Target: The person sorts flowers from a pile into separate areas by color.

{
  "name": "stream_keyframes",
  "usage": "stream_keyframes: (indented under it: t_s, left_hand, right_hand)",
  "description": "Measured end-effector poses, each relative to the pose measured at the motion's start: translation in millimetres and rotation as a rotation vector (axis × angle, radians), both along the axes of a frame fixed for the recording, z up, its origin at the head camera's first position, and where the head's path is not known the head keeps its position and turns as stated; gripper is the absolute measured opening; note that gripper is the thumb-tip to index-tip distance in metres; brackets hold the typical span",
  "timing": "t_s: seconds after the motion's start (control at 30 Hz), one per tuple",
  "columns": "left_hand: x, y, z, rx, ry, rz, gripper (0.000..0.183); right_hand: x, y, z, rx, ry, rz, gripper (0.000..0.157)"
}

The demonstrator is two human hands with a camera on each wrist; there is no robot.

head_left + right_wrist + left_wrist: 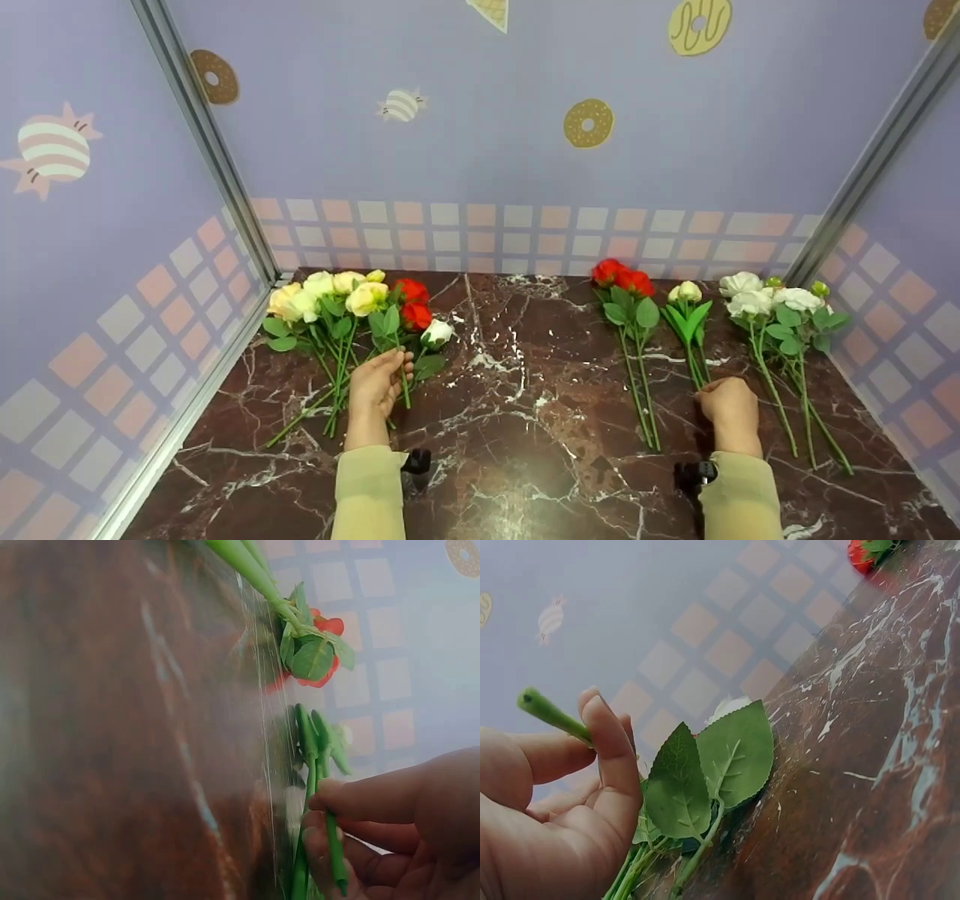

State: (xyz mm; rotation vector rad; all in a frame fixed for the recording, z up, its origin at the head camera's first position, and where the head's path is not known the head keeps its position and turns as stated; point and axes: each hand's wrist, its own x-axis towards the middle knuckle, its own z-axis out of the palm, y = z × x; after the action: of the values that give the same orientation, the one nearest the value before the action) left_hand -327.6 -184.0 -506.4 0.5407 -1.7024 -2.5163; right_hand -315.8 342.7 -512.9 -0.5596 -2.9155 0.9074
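Note:
On the left my left hand (379, 379) pinches a green flower stem (551, 716) between thumb and fingers, its cut end pointing towards the left wrist camera. Its bloom cannot be told from the bunch around it: pale yellow roses (319, 289), red roses (415, 304) and a white rose (437, 333). Over on the right, my right hand (731, 405) pinches a stem (334, 847) of the cream tulips (685, 292), which have broad green leaves. A second green stem runs alongside it in the right wrist view.
Two red roses (634, 281) lie left of the tulips, white roses (750, 300) to their right. All rest on a dark red marbled table (517, 450). Purple panels (480, 135) with metal corner posts (862, 150) enclose the back and sides.

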Motion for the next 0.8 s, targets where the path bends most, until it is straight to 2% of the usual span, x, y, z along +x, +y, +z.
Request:
stream_keyframes:
  t_s: [0.2,0.33,0.53,0.8]
  left_hand:
    - [-0.6,3.2,1.5,-0.036,0.0,-0.012,0.045]
    - [-0.2,5.5,3.7,-0.063,-0.003,-0.013,0.044]
    - [0.9,9.9,8.4,-0.075,0.019,-0.029,0.045]
    - [2.1,19.2,13.7,-0.084,0.052,-0.045,0.044]
  right_hand:
    - [-0.8,1.4,-0.3,0.007,-0.026,0.012,0.027]
    - [-0.3,-0.6,-0.4,-0.005,-0.008,0.001,0.027]
    - [1.6,-12.2,5.0,-0.014,0.096,-0.006,0.034]
    - [-0.1,-49.6,20.6,-0.037,0.26,0.058,0.032]
